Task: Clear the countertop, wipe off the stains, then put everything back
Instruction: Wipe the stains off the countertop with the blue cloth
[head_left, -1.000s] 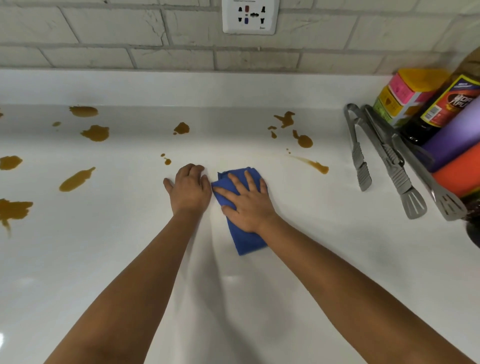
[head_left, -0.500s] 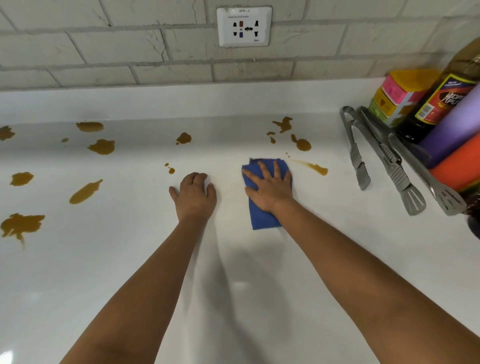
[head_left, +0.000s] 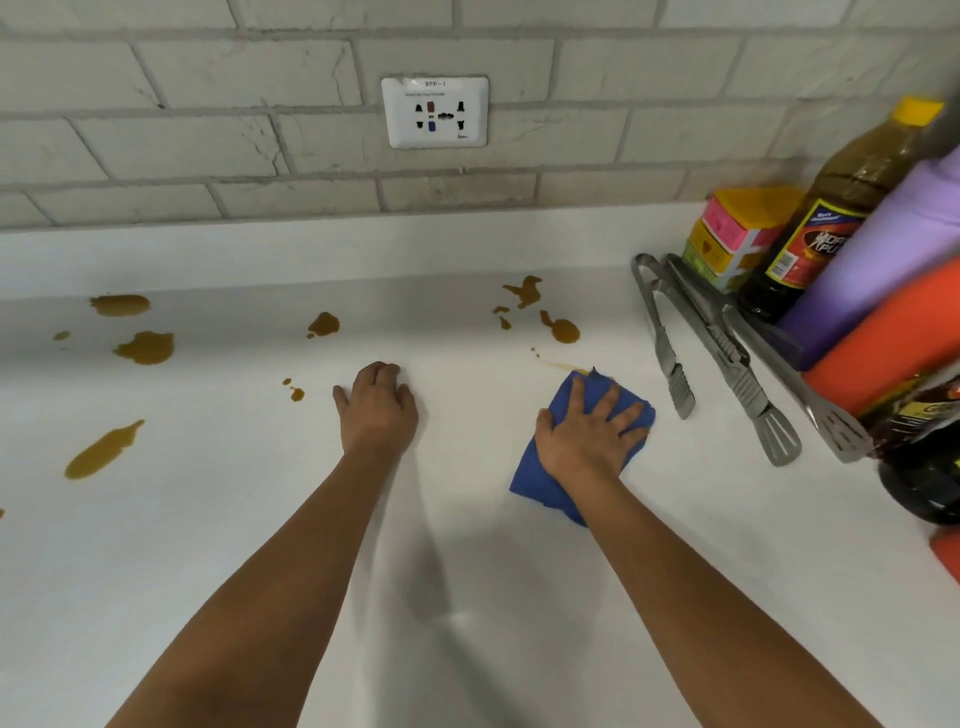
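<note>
A white countertop (head_left: 467, 597) carries several brown stains: a cluster near the back right (head_left: 558, 327), one at the back middle (head_left: 323, 325), and more at the left (head_left: 104, 449). My right hand (head_left: 587, 434) presses flat, fingers spread, on a folded blue cloth (head_left: 537, 480) lying over the end of a thin brown streak (head_left: 558, 365). My left hand (head_left: 379, 408) rests on the bare counter, fingers bent down against the surface, holding nothing.
Two metal tongs (head_left: 722, 348) lie at the right. Behind them stand a colourful box (head_left: 737, 234), a dark sauce bottle (head_left: 831, 218), purple (head_left: 883, 260) and orange (head_left: 893, 343) rolls, and another dark bottle (head_left: 924, 457). A wall socket (head_left: 435, 111) sits on the tiled backsplash.
My right hand has slid the blue cloth to the right and away from me, onto the thin brown streak. My left hand stays pressed on the counter.
</note>
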